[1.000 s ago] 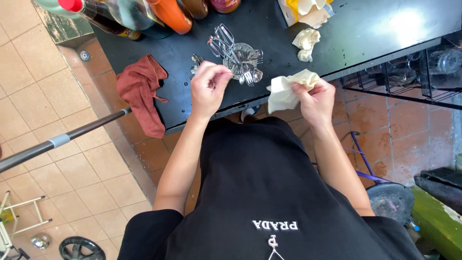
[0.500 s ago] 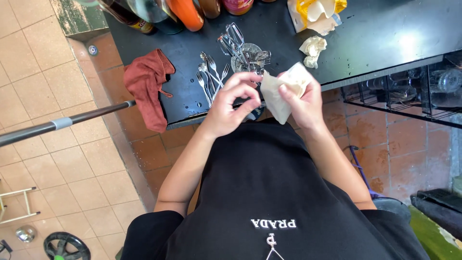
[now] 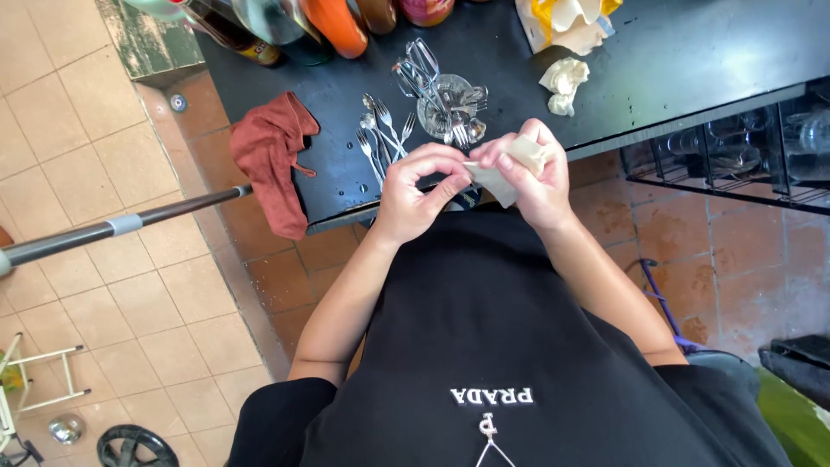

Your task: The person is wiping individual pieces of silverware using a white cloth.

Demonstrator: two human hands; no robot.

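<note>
My two hands meet just in front of the black counter (image 3: pixel 692 52). My right hand (image 3: pixel 536 177) is closed around a folded beige napkin (image 3: pixel 494 183). My left hand (image 3: pixel 415 186) pinches at the napkin's edge, where it seems to grip a piece of cutlery (image 3: pixel 467 197); only a dark, shiny bit shows below my fingers. Several loose forks and spoons (image 3: pixel 380 143) lie on the counter just beyond my left hand. A glass holder (image 3: pixel 445 99) behind them has more cutlery in it.
A red cloth (image 3: pixel 272 156) hangs over the counter's left edge. Bottles (image 3: pixel 337 22) stand along the far side, with a crumpled napkin (image 3: pixel 562 82) and a yellow-white bag (image 3: pixel 566 17). A grey pole (image 3: pixel 121 227) crosses at left. A rack of glasses (image 3: pixel 735 147) sits under the counter.
My left hand reached to the loose cutlery on the counter, then drew back to the napkin. Both hands have come together, closer to my body.
</note>
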